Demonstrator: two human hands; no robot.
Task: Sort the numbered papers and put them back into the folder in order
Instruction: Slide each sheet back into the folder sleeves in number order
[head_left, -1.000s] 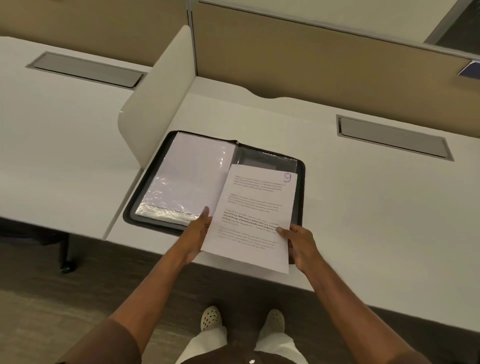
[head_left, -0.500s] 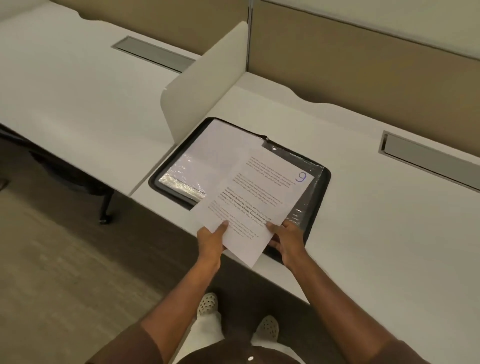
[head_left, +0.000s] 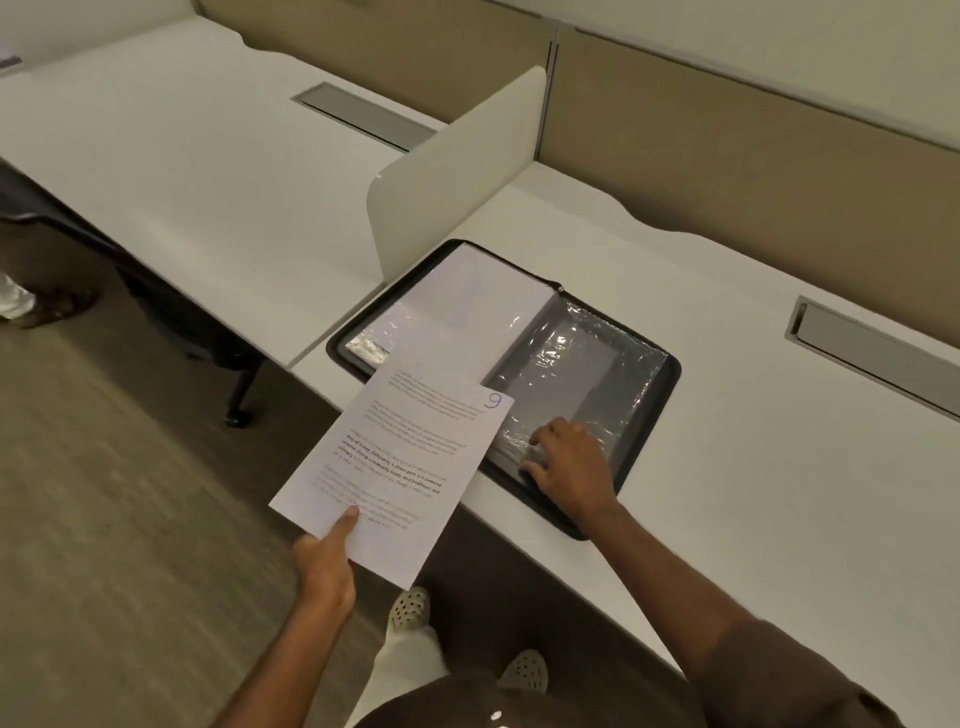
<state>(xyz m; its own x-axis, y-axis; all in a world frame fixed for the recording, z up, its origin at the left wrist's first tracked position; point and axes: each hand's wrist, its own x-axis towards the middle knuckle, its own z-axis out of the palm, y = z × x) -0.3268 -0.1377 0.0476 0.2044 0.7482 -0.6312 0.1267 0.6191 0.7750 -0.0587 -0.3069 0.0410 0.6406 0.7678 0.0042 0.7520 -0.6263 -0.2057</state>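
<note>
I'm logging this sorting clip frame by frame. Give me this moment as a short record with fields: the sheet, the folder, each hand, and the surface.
sheet: paper marked 9, printed side up, held off the desk's near edge
folder: black folder lying open on the desk, clear plastic sleeves showing on both sides
left hand: left hand pinches the sheet's near edge, thumb on top
right hand: right hand rests on the folder's right sleeve near its lower corner
surface: white desk

**Hidden and unreadable bits**

Paper (head_left: 402, 462) covers the folder's (head_left: 652, 415) near-left corner. Its printed text is too blurred to read. Left hand's (head_left: 324, 564) fingers lie hidden under the paper. Right fingertips (head_left: 535, 449) blur against the folder's glossy sleeve (head_left: 587, 364).
</note>
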